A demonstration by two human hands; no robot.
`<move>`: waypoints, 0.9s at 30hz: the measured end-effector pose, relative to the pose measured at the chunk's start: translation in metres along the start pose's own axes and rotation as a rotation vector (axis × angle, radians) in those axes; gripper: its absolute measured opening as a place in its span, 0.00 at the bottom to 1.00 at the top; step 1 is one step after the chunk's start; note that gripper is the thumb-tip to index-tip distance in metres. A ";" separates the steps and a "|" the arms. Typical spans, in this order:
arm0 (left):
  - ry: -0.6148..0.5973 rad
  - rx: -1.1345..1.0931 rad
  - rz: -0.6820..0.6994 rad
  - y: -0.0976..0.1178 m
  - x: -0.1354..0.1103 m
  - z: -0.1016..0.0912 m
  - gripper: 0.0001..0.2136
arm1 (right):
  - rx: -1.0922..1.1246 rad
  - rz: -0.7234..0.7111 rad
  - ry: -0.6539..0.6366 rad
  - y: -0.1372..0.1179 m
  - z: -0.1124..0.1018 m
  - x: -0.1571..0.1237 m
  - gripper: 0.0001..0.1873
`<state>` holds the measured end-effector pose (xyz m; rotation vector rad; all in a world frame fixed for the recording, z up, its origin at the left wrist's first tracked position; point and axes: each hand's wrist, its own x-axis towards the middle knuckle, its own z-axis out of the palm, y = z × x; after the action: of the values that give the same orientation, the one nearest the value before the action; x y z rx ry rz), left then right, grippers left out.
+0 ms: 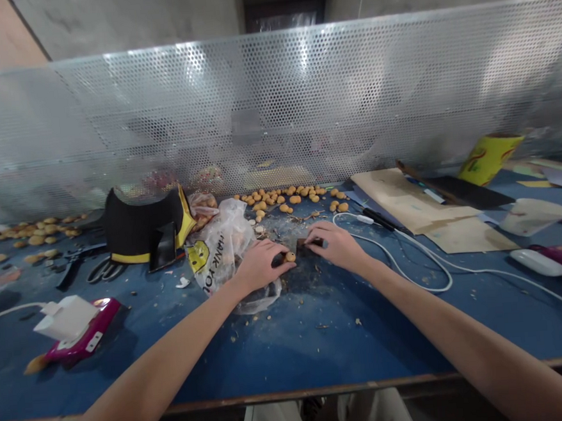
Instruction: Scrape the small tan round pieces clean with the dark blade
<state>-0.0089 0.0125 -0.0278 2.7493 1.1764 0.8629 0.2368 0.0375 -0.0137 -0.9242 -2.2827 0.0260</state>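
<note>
The left hand (pixel 260 267) pinches a small tan lump (pixel 290 256) at its fingertips, low over the blue workbench (pixel 290 348), while the right hand (pixel 336 246) curves its fingers over a dark brown block (pixel 308 242), though whether it grips cannot be told. Just behind the hands lies a scattered cluster of similar tan lumps (pixel 283 199); a crumpled "THANK YOU" plastic bag (pixel 219 247) sits beside the left hand, and a white cable (pixel 400 266) loops near the right.

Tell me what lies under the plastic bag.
The plastic bag rests on a blue workbench; its printed body hides whatever lies directly beneath.
</note>
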 end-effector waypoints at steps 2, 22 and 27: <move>-0.007 -0.008 0.003 0.000 0.000 0.000 0.14 | -0.038 0.004 -0.025 -0.003 -0.001 0.001 0.03; 0.084 -0.243 -0.177 -0.003 0.001 0.001 0.15 | 0.188 0.460 0.026 -0.028 0.012 0.002 0.11; 0.164 -0.379 -0.207 -0.002 0.003 0.001 0.14 | 0.320 0.492 0.174 -0.040 0.018 0.004 0.16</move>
<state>-0.0079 0.0158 -0.0276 2.2517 1.1528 1.1629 0.1999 0.0141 -0.0153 -1.2325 -1.7779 0.4886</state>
